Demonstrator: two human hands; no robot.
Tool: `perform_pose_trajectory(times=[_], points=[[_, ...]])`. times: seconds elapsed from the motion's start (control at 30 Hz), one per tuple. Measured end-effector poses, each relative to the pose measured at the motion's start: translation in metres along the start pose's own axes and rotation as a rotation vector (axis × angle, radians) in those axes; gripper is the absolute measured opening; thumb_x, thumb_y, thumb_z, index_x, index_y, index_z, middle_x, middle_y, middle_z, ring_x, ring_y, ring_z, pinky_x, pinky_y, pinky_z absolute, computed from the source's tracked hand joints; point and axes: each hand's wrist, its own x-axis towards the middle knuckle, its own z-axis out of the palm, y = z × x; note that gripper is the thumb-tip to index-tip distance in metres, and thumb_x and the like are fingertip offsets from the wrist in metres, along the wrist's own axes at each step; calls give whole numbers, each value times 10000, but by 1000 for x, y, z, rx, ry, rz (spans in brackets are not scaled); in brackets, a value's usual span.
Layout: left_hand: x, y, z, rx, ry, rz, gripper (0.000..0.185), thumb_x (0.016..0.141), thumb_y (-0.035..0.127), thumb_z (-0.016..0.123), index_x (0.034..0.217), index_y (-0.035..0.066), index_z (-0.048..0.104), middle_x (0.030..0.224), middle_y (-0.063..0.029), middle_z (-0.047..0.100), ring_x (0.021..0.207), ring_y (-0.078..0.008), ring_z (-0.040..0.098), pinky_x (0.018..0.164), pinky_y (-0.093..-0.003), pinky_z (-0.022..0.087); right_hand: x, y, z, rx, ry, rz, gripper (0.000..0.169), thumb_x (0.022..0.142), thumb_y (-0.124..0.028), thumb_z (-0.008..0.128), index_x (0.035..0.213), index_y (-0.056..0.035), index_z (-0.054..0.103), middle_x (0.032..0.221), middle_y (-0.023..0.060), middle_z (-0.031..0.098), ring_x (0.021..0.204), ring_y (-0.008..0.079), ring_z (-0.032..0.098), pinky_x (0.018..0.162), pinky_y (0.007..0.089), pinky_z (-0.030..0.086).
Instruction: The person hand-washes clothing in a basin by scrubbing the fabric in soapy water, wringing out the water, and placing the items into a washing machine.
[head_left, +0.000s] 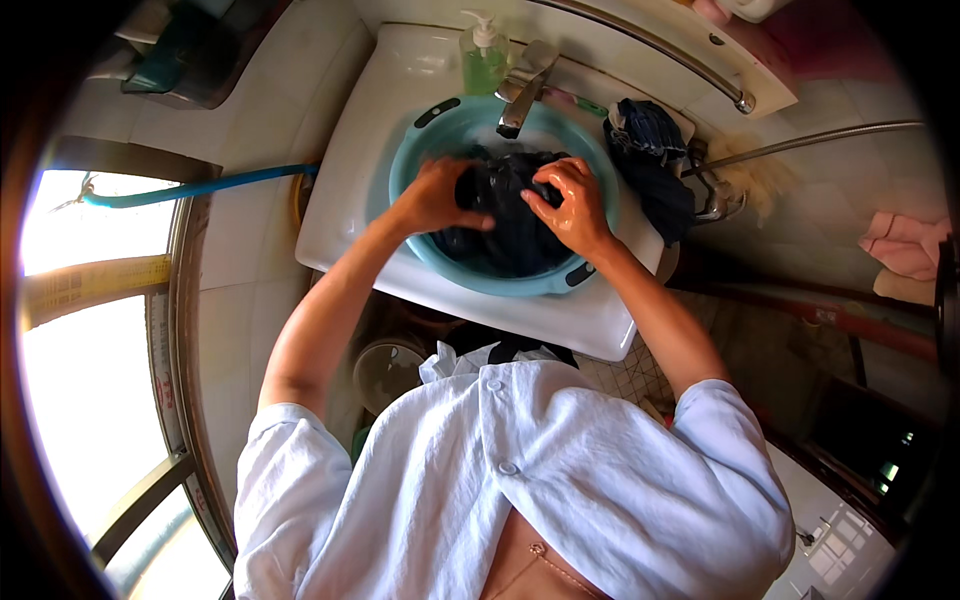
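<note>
A light-blue plastic basin (487, 283) sits in a white ceramic sink (341, 217) under a metal faucet (520, 97). Dark wet cloth (517, 225) lies in water in the basin. My left hand (444, 196) is over the basin's left part, thumb and fingers apart at the cloth, slightly blurred; whether it grips any cloth is unclear. My right hand (574, 201), wet and shiny, is at the cloth's right side with fingers curled; a pinch of fabric between them cannot be made out for certain.
A soap pump bottle (484, 60) with green liquid stands behind the basin. A brush (574, 99) lies right of the faucet. Dark denim cloth (652, 165) hangs over the sink's right edge, near a shower hose (810, 140). A blue hose (202, 187) runs at left; a bucket (388, 375) stands below.
</note>
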Motion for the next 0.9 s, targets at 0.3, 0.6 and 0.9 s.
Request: perform_pose_trajectory(times=[0.3,0.6,0.9], points=[[5,14,34,350,-56,-130,944,589,644,701,1367,214,384,1410,-162,291,1277,-369,317,958,-574,329,-21,4,1,-243,-316,85,724,736,-404,691,1369,-260,372,1404,171,269,1207,431,358,932,550,366],[51,-49,104,482,-368,-325,607,733,437,652,1239,140,498,1301,-179,438,1217,-352,417,934,-506,403,-16,77,73,-414,-892,389,511,783,-376,605,1198,-84,534,1254,219,483,1152,403,454,961,491,369],[64,-70,90,207,70,-402,521,675,309,693,1152,161,547,1078,-145,616,1010,-342,580,859,-417,465,12,100,80,-189,-351,731,250,793,-263,564,915,-78,680,1008,165,628,899,361,598,768,432,472]])
